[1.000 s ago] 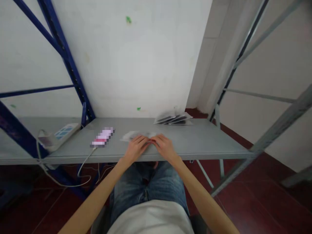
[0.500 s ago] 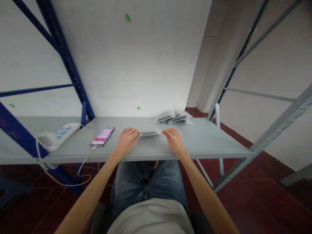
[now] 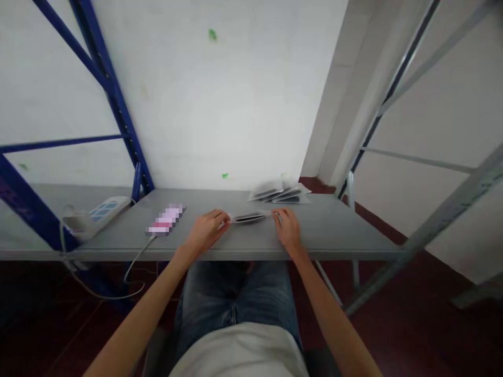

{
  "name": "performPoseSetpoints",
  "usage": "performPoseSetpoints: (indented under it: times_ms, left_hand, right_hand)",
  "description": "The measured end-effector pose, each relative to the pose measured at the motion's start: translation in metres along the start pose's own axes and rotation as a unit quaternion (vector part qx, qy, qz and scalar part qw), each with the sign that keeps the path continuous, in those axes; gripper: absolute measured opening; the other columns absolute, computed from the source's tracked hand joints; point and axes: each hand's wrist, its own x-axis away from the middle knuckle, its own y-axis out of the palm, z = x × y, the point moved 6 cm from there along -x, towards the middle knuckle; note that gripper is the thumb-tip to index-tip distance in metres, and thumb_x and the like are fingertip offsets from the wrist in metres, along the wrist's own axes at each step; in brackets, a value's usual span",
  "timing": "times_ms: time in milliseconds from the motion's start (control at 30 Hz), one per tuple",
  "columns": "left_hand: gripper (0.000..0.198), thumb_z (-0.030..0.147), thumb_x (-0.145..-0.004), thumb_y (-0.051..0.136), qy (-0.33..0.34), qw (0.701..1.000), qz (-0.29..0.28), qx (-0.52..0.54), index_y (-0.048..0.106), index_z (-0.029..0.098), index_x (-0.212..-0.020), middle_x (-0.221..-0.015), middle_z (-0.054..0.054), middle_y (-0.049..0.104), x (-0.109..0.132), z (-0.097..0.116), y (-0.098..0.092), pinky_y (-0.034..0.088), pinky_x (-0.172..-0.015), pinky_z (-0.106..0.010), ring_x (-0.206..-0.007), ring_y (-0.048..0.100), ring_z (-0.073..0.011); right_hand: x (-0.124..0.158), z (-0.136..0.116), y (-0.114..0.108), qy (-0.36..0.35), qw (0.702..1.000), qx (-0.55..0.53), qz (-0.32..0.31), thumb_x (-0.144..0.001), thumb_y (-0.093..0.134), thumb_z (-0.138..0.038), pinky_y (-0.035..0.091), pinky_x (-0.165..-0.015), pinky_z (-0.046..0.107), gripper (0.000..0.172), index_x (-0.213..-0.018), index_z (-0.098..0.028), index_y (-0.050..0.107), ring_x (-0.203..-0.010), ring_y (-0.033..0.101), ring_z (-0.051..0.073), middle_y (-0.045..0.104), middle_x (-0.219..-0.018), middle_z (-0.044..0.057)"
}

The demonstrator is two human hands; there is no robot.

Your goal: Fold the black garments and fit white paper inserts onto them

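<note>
Packet [image 3: 249,218] at the bench [image 3: 338,230], three o'clock from the phone [image 3: 166,220], is pinched at opposite ends by the left-hand grip [image 3: 208,229] and right-hand grip [image 3: 288,229], being probably light, flexible and slippery, hence best held by its end margins.

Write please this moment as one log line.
left hand: holds packet, left end | right hand: holds packet, right end | pile: on shelf, behind packet
</note>
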Motion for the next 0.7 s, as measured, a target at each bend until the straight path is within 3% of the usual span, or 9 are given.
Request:
performPoseSetpoints:
  times_ms: [133,267,333,433,567,700]
  left_hand:
    - [0.012,0.03,-0.1,0.058,0.021,0.997,-0.055,0.048,0.07,0.025,-0.101,-0.091,-0.003,0.073,0.004,0.028,0.015,0.054,-0.076,-0.03,-0.085,0.071,-0.0202]
    - [0.022,0.039,-0.099,0.064,0.081,0.991,-0.057,0.09,0.068,0.028,-0.117,-0.105,-0.004,0.074,0.005,0.057,0.028,0.057,-0.089,-0.034,-0.101,0.071,-0.0228]
    - [0.034,0.044,-0.099,0.065,0.067,0.995,-0.011,0.079,0.065,0.028,-0.129,-0.125,-0.008,0.07,0.004,0.052,0.029,0.055,-0.103,-0.04,-0.119,0.066,-0.0256]
    - [0.054,0.05,-0.1,0.061,-0.002,0.998,0.037,0.046,0.053,0.025,-0.147,-0.15,-0.014,0.056,0.006,0.023,0.033,0.046,-0.116,-0.051,-0.141,0.052,-0.0309]
    - [0.063,0.057,-0.104,0.05,-0.057,0.995,-0.054,0.057,0.043,0.024,-0.156,-0.149,-0.015,0.059,0.016,-0.005,0.053,0.049,-0.112,-0.049,-0.136,0.059,-0.0307]
    - [0.063,0.06,-0.101,0.054,-0.04,0.995,-0.077,0.049,0.047,0.028,-0.155,-0.146,-0.013,0.061,0.019,0.006,0.056,0.05,-0.109,-0.046,-0.131,0.062,-0.0303]
  right_hand:
    - [0.003,-0.007,0.011,0.025,0.998,-0.004,-0.061,-0.097,0.053,-0.022,0.05,-0.086,0.033,0.017,-0.103,-0.021,0.068,-0.093,0.064,0.023,0.07,-0.097,0.007]
    - [0.009,-0.013,0.027,0.053,0.989,-0.042,-0.133,-0.091,0.059,-0.015,0.05,-0.084,0.03,0.015,-0.103,-0.021,0.067,-0.087,0.067,0.019,0.073,-0.097,0.003]
    - [0.011,-0.011,0.031,0.086,0.984,-0.053,-0.144,-0.092,0.06,-0.016,0.051,-0.083,0.029,0.014,-0.104,-0.021,0.067,-0.087,0.069,0.018,0.075,-0.099,0.003]
    - [0.013,-0.004,0.036,0.142,0.974,-0.054,-0.17,-0.095,0.065,-0.023,0.052,-0.081,0.029,0.007,-0.101,-0.02,0.068,-0.084,0.072,0.019,0.077,-0.093,0.004]
    - [0.013,-0.006,0.041,0.16,0.96,-0.066,-0.218,-0.095,0.07,-0.03,0.054,-0.08,0.029,0.01,-0.094,-0.021,0.073,-0.082,0.074,0.019,0.079,-0.091,0.004]
    - [0.013,-0.015,0.045,0.164,0.953,-0.078,-0.243,-0.097,0.069,-0.037,0.054,-0.078,0.028,0.018,-0.095,-0.021,0.077,-0.086,0.076,0.021,0.081,-0.094,0.006]
